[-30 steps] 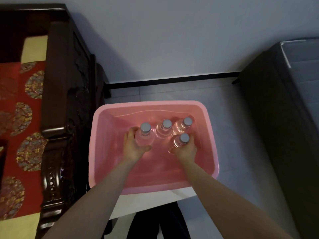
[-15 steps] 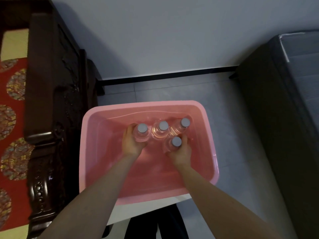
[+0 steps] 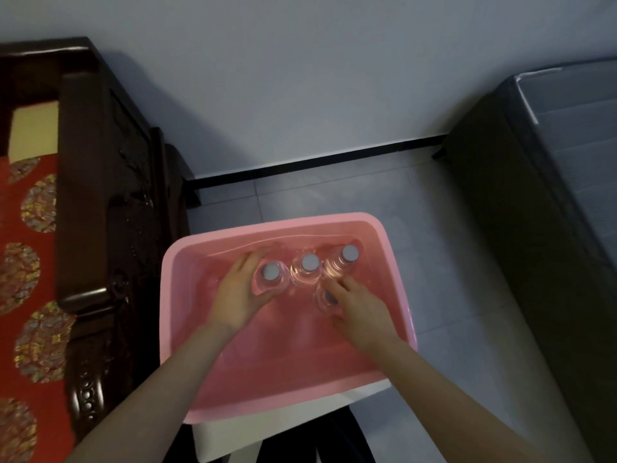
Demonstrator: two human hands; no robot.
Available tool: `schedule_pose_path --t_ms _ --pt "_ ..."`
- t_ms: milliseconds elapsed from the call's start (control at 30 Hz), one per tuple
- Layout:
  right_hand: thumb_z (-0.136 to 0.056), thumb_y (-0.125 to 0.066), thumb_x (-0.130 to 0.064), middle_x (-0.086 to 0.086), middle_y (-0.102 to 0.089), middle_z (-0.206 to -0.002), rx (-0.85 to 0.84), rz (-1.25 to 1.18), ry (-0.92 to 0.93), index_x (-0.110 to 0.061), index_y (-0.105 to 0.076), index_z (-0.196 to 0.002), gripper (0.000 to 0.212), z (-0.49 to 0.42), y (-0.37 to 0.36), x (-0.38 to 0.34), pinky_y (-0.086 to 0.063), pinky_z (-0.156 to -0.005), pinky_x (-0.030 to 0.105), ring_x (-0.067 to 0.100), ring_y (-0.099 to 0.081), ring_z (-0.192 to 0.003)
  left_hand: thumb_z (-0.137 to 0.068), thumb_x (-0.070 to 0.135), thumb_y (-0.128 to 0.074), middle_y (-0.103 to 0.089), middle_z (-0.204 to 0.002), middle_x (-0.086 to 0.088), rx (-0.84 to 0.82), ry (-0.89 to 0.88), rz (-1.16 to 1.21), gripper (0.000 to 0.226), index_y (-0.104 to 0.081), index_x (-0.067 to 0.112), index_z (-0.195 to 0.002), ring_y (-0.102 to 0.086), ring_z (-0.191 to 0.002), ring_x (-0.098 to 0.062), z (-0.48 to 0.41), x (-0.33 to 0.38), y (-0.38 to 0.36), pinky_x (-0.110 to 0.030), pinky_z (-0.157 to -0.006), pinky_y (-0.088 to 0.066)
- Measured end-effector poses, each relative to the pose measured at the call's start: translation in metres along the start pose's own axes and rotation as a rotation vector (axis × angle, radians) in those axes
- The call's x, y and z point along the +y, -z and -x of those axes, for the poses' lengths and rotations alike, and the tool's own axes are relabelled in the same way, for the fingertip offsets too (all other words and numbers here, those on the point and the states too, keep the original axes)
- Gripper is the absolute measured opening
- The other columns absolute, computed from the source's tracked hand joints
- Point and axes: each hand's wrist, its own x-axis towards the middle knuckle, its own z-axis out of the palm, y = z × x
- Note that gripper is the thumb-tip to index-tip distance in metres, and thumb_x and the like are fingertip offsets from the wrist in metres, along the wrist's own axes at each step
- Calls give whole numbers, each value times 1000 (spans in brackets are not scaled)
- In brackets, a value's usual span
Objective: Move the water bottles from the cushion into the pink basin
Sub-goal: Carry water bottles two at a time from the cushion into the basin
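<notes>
The pink basin (image 3: pixel 173 305) sits on a white stand below me and holds several clear water bottles with grey caps, all upright. My left hand (image 3: pixel 238 297) curls round the leftmost bottle (image 3: pixel 270 272), fingers behind it and thumb in front. My right hand (image 3: pixel 359 304) grips the front bottle (image 3: pixel 324 300) from the right, and its fingers partly cover the cap. Two more bottles (image 3: pixel 310 263) (image 3: pixel 349 253) stand free along the basin's far wall. The red patterned cushion (image 3: pixel 26 279) at the far left shows no bottles in its visible part.
A dark carved wooden armrest (image 3: pixel 96 228) stands between the cushion and the basin. A dark mattress or bed (image 3: pixel 541 212) fills the right side. Grey tiled floor (image 3: pixel 334 192) and a wall with a black skirting lie beyond the basin.
Both hands stay on their bottles in the basin. The right hand's fingers now lie over the front bottle's cap. The view has shifted, showing more of the cushion.
</notes>
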Motion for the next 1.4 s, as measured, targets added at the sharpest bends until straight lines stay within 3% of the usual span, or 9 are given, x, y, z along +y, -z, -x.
schedule_pose_path --t_ms 167,367,533,733,1067,1233,1333,1400 --pt "-90 -52 -21 3 -53 -113 37 1 75 -15 -57 -118 29 -12 12 -3 -49 -66 37 24 -50 -105 -73 11 -77 -61 -120 -1 -52 -147 -191 57 -57 17 -127 -61 -108 -24 -3 4 5 -31 -89 -48" --pt "-85 -54 -7 14 -60 -106 24 -1 148 -4 -65 -99 19 -19 19 -7 -33 -68 31 31 -53 -101 -77 8 -72 -68 -102 -8 -26 -122 -202 30 -67 9 -107 -65 -88 -31 -9 17 2 -40 -76 -52" --pt "-86 -53 -3 16 -61 -112 70 -27 99 1 -67 -103 22 -17 22 0 -43 -74 36 34 -54 -103 -77 1 -71 -70 -98 -10 20 -90 -164 25 -69 8 -101 -66 -86 -30 -8 23 -2 -35 -75 -50" --pt "-81 -57 1 11 -62 -124 135 -37 128 0 -67 -105 26 -11 22 8 -49 -75 39 35 -56 -104 -73 -2 -72 -70 -97 -10 46 -59 -153 30 -69 8 -102 -65 -84 -30 -12 26 0 -33 -75 -50" --pt "-88 -51 -7 6 -58 -120 76 4 72 -11 -61 -123 36 -8 20 19 -48 -81 44 31 -50 -105 -72 0 -72 -67 -100 -8 21 -88 -241 35 -67 9 -105 -64 -85 -30 -10 27 -3 -25 -70 -41" --pt "-87 -54 -7 9 -57 -121 86 -5 64 -11 -57 -128 42 -6 17 19 -50 -77 44 33 -51 -108 -75 5 -70 -65 -103 -11 -19 -87 -261 32 -64 7 -106 -63 -88 -35 -11 29 0 -38 -73 -50" --pt "-87 -54 -14 6 -52 -128 25 35 44 -19 -48 -137 51 -7 25 17 -47 -86 42 29 -47 -114 -75 6 -71 -63 -108 -10 -79 -54 -258 38 -62 8 -111 -61 -95 -33 -12 30 7 -35 -78 -47" --pt "-85 -56 -22 3 -52 -129 40 2 11 -21 -48 -137 52 -8 37 13 -47 -84 39 27 -47 -116 -75 10 -74 -63 -114 -9 -122 -49 -241 42 -61 9 -115 -60 -104 -30 -15 34 16 -34 -86 -45"
